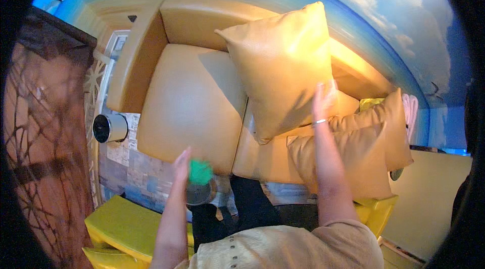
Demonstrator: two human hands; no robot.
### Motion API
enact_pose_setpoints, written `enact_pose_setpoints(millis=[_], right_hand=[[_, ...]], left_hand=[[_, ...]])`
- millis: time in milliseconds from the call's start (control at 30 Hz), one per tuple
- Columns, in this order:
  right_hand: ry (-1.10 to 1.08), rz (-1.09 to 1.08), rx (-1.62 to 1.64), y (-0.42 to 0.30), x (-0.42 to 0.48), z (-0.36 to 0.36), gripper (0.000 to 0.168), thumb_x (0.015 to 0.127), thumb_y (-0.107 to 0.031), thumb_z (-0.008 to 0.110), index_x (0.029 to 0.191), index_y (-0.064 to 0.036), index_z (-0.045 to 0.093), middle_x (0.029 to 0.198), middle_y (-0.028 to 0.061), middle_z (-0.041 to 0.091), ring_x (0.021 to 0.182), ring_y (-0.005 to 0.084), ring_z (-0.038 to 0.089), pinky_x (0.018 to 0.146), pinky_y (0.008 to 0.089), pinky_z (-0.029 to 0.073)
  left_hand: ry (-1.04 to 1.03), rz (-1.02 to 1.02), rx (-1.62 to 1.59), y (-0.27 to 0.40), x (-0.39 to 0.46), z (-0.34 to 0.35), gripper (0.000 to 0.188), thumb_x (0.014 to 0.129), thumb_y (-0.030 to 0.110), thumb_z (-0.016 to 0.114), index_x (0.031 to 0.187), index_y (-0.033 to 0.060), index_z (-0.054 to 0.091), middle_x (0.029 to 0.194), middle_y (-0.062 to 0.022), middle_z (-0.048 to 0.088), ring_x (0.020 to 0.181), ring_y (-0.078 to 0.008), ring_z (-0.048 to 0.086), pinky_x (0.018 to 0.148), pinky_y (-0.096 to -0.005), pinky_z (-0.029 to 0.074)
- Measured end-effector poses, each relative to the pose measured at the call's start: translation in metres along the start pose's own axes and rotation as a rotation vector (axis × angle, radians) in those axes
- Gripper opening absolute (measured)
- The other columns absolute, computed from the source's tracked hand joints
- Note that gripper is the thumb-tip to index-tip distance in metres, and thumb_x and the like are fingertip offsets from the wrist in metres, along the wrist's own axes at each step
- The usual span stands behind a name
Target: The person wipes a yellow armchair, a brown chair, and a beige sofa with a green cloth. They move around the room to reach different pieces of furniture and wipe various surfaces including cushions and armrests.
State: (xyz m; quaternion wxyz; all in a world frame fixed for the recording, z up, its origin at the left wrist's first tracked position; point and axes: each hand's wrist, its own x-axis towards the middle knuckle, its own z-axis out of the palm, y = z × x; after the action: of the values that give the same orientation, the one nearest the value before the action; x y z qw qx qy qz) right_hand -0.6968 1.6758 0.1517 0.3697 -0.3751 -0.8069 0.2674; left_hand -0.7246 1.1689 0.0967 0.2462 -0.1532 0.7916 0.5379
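Observation:
A large tan leather-like cushion (pixel 282 68) stands tilted on the tan sofa (pixel 193 98), leaning towards its backrest. My right hand (pixel 324 98), with a band at the wrist, is at the cushion's lower right side; its fingers look extended, and whether it grips the cushion is unclear. At the sofa's front edge, my left hand (pixel 182 163) is beside a bright green cloth-like item (pixel 200 171), blurred; whether the fingers hold it cannot be told. More tan cushions (pixel 356 155) lie under and beyond my right forearm.
A cylindrical metal bin (pixel 110 128) stands left of the sofa. Yellow-green padded seating (pixel 125 223) is at the lower left. A dark round container (pixel 199 193) sits near my legs. Right of the cushions are a pink item (pixel 410 111) and a pale table or panel (pixel 428 189).

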Motion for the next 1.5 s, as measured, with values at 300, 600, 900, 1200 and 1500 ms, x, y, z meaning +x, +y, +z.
enact_pose_setpoints(millis=[300,600,900,1200,1500], right_hand=[[-0.438,0.781,0.615,0.153,0.11,0.012,0.063,0.101,-0.049,0.028,0.128,0.003,0.053,0.125,0.0121,0.058,0.113,0.0197,0.055,0.099,0.0323,0.042],[-0.409,0.705,0.546,0.021,-0.029,0.026,0.064,0.1,-0.05,0.031,0.141,-0.001,0.035,0.142,0.0149,0.039,0.13,0.024,0.037,0.107,0.0367,0.03],[-0.926,0.304,0.524,-0.106,-0.031,0.175,0.075,0.092,-0.055,0.048,0.142,-0.001,0.035,0.15,0.0202,0.029,0.14,0.0298,0.027,0.115,0.0368,0.021],[-0.668,-0.146,-0.201,-0.036,-0.016,-0.09,0.065,0.077,-0.031,0.071,0.133,-0.006,0.047,0.143,0.0206,0.039,0.133,0.0344,0.036,0.11,0.0439,0.031],[0.392,0.185,-0.737,0.152,-0.016,-0.502,0.041,0.096,-0.026,0.049,0.123,0.006,0.053,0.127,0.023,0.055,0.119,0.0353,0.05,0.104,0.0398,0.036]], left_hand=[[-0.173,-0.27,-0.304,0.158,0.135,0.314,0.087,0.088,0.069,0.044,0.138,-0.0019,0.042,0.136,-0.0177,0.05,0.125,-0.0284,0.047,0.107,-0.0384,0.033],[-0.195,-0.047,-0.436,0.173,0.184,0.133,0.092,0.089,0.074,0.027,0.147,0.0032,0.025,0.152,-0.0115,0.029,0.136,-0.028,0.032,0.112,-0.0412,0.026],[0.178,0.643,0.39,0.267,0.199,0.062,0.053,0.089,0.032,0.064,0.126,-0.0044,0.055,0.125,-0.0188,0.059,0.112,-0.0263,0.058,0.096,-0.033,0.043],[-0.091,0.591,0.6,0.177,0.139,0.15,0.034,0.084,0.022,0.066,0.108,-0.003,0.064,0.111,-0.0203,0.065,0.101,-0.0278,0.063,0.089,-0.0366,0.047],[-0.908,0.452,0.183,0.157,-0.149,0.349,0.064,0.082,0.03,0.074,0.136,0.0054,0.049,0.12,-0.0165,0.062,0.11,-0.0257,0.059,0.094,-0.0359,0.047]])
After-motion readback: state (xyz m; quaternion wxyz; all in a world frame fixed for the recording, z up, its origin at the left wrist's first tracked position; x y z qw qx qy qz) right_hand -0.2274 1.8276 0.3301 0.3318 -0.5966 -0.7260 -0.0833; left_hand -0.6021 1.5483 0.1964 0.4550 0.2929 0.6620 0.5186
